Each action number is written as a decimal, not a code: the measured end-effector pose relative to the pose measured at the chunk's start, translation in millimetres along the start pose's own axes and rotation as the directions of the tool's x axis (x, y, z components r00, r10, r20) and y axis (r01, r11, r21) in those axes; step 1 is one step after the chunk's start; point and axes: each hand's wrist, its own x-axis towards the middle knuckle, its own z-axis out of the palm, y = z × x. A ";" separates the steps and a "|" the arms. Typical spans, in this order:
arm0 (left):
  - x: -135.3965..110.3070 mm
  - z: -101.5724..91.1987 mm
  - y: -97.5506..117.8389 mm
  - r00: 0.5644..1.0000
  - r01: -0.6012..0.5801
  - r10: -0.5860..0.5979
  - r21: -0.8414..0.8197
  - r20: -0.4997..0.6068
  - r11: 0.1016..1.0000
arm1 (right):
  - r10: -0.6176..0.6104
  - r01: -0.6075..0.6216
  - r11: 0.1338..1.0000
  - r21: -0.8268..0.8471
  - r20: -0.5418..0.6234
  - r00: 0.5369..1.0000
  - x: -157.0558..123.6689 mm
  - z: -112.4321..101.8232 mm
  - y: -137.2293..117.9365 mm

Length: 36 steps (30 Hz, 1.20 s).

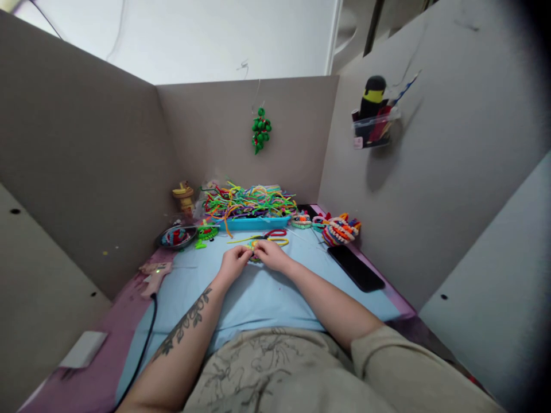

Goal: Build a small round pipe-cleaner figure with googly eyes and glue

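My left hand [233, 263] and my right hand [272, 254] meet over the light blue mat [258, 298], fingers pinched together on a small yellow-and-green pipe-cleaner piece [253, 250]. Yellow pipe-cleaner ends [279, 242] stick out to the right of it. Red-handled scissors [272, 234] lie just beyond my fingers. A blue tray [257, 223] heaped with colourful pipe cleaners [248, 202] stands behind them.
A black phone [355, 267] lies at the right. Finished woven pieces [340, 230] sit at the back right, a small bowl [176, 237] at the left. A glue gun [154, 275] with a black cable lies front left. Cardboard walls enclose the desk; a green ornament [260, 129] hangs behind.
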 end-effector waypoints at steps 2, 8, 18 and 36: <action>-0.7 0.4 3.5 1.000 0.023 -0.023 -0.025 -0.018 0.999 | 0.044 -0.043 0.999 0.030 -0.018 0.999 0.9 2.3 -1.2; -2.4 2.6 9.8 0.995 0.005 -0.015 -0.091 -0.101 0.996 | 0.166 -0.141 0.963 0.228 -0.093 0.982 4.0 12.3 -1.9; 2.1 4.4 1.8 0.989 0.068 -0.103 -0.287 -0.108 0.956 | 0.259 -0.199 0.744 0.638 0.000 0.966 3.7 25.1 -5.2; 0.1 -1.7 6.3 0.971 0.240 -0.222 -0.431 0.091 0.870 | 0.144 -0.134 0.936 0.327 -0.006 0.990 1.1 4.2 -5.2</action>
